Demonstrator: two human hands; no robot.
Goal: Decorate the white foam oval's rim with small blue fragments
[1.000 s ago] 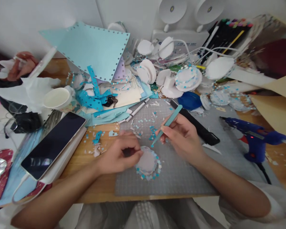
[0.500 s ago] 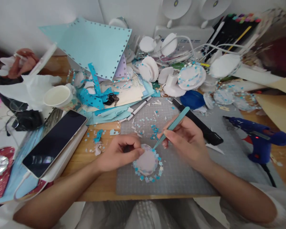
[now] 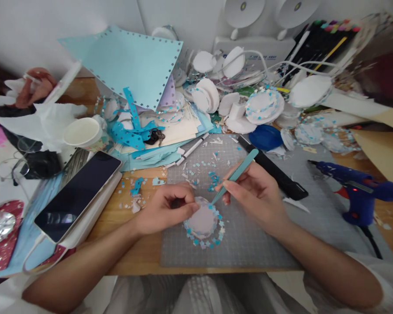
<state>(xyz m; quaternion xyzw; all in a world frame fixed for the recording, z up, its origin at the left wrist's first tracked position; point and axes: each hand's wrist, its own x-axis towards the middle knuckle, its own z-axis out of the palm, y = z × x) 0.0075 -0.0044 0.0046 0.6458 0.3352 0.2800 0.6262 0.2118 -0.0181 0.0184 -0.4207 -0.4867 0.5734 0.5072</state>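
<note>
A small pale round disc (image 3: 203,221), ringed with tiny blue and white paper bits, lies on the grey cutting mat (image 3: 249,244). My left hand (image 3: 163,207) is closed, its fingertips pinching the disc's left edge. My right hand (image 3: 255,194) is closed around teal tweezers (image 3: 236,174). The tweezer tip touches the disc's upper right rim. A scatter of blue paper bits (image 3: 212,179) lies on the mat just above the disc.
A phone (image 3: 77,196) on a white case sits at the left, a paper cup (image 3: 81,131) behind it. A blue glue gun (image 3: 356,192) lies at the right, a black craft knife (image 3: 275,171) behind my right hand. Paper sheets and white discs pile up at the back. Another person's hand (image 3: 32,87) shows far left.
The tweezer tip has dropped onto the disc's upper right rim. My left hand has stayed on the disc. The view has shifted slightly.
</note>
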